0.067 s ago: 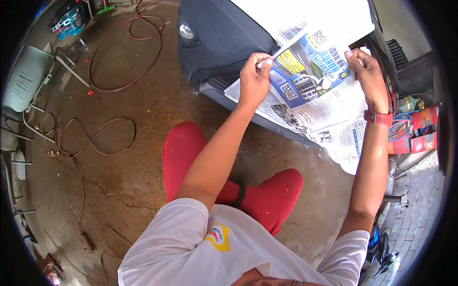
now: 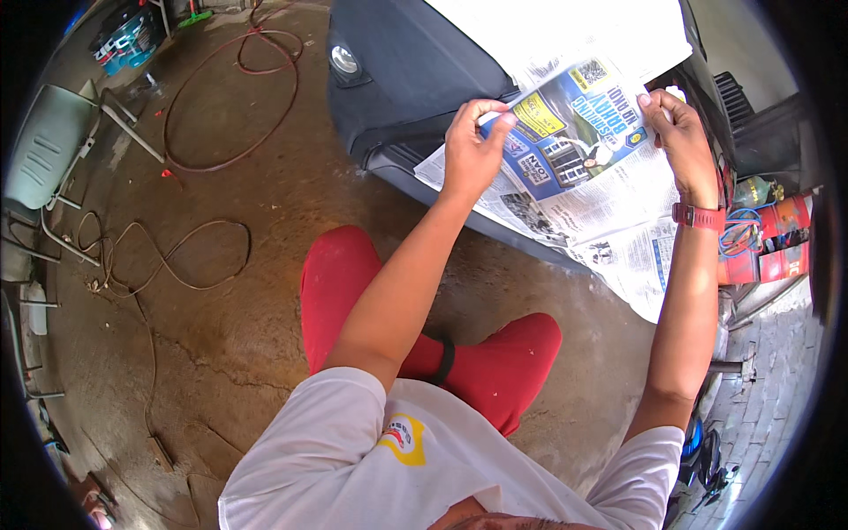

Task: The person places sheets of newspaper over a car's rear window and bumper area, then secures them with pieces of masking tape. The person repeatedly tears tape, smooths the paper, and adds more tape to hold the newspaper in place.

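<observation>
Upper right: newspaper (image 2: pixel 574 150), probably light, limp, tearable; left hand (image 2: pixel 473 146), right hand (image 2: pixel 687 141) pinch opposite edges, likely best holds.

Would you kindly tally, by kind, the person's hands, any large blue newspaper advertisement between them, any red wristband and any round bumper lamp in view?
Hands (left hand, right hand): 2
Large blue newspaper advertisement: 1
Red wristband: 1
Round bumper lamp: 1
Total: 5

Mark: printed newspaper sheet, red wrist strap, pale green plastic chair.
Printed newspaper sheet (image 2: pixel 565 140), head view: coloured panel.
Red wrist strap (image 2: pixel 703 218), head view: band.
Pale green plastic chair (image 2: pixel 51 146), head view: slotted panel.
</observation>
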The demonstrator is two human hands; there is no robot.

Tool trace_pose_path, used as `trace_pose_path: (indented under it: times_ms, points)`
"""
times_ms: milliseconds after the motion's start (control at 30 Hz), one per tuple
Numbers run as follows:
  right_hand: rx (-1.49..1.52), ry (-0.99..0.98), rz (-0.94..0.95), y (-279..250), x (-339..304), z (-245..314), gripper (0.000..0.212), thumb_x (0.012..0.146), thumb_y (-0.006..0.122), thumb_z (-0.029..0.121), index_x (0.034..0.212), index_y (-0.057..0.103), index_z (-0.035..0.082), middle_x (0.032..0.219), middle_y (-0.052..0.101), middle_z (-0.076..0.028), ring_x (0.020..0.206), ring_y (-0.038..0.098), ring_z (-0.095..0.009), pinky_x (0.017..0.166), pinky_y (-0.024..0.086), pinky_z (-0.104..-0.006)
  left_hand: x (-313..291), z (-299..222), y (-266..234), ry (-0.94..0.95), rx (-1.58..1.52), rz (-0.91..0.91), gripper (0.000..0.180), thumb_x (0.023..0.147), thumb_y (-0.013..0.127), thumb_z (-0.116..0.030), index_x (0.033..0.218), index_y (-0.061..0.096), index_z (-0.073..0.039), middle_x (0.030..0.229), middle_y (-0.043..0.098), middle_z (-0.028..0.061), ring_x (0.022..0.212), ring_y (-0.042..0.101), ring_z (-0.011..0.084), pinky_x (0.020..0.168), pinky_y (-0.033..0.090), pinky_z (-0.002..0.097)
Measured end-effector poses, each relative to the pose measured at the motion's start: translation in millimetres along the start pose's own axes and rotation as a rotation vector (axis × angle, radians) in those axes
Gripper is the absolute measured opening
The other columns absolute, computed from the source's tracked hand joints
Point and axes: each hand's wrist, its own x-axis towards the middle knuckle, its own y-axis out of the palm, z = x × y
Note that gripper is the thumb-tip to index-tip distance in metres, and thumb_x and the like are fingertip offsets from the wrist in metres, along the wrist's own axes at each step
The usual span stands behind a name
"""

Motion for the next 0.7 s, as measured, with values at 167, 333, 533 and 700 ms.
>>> trace_pose_path:
  times_ms: [167,333,533,700]
  points:
    - [-0.013,-0.036,-0.024,3,-3,-1,0.032,0.110,0.072,0.033,0.094,0.074,0.006,0.077,0.060,0.007,0.071,0.048,-0.004,0.066,0.037,-0.0257,-6,-1,2,0.168,0.256,-0.032,0.021,0.094,0.090,-0.021,0.109,0.082,-0.009,0.122,0.071,0.0050,0.105,0.062,0.0211,0.092,0.052,0.0361]
    - [-0.114,-0.157,-0.141,13,5,-7,0.037,0.107,0.074,0.034,0.097,0.075,-0.002,0.078,0.066,0.000,0.073,0.058,-0.010,0.072,0.048,-0.0304,-5,-4,13,0.182,0.395,-0.133,0.017,0.093,0.088,-0.016,0.109,0.085,-0.012,0.118,0.073,0.0066,0.116,0.060,0.0309,0.102,0.050,0.0432]
    - [-0.178,-0.217,-0.225,25,24,-15,0.037,0.106,0.074,0.035,0.099,0.077,-0.002,0.072,0.069,-0.004,0.065,0.061,-0.012,0.066,0.051,-0.0333,7,-25,5,0.155,0.553,-0.055,0.019,0.091,0.089,-0.016,0.109,0.087,-0.009,0.102,0.082,0.0088,0.093,0.071,0.0270,0.089,0.057,0.0419]
    - [-0.149,-0.187,-0.211,25,25,-14,0.035,0.106,0.073,0.034,0.099,0.077,0.000,0.071,0.069,-0.005,0.064,0.061,-0.013,0.066,0.051,-0.0338,26,-42,-1,-0.009,0.396,0.147,0.023,0.094,0.086,-0.015,0.115,0.084,-0.006,0.099,0.086,0.0091,0.085,0.079,0.0183,0.080,0.060,0.0359]
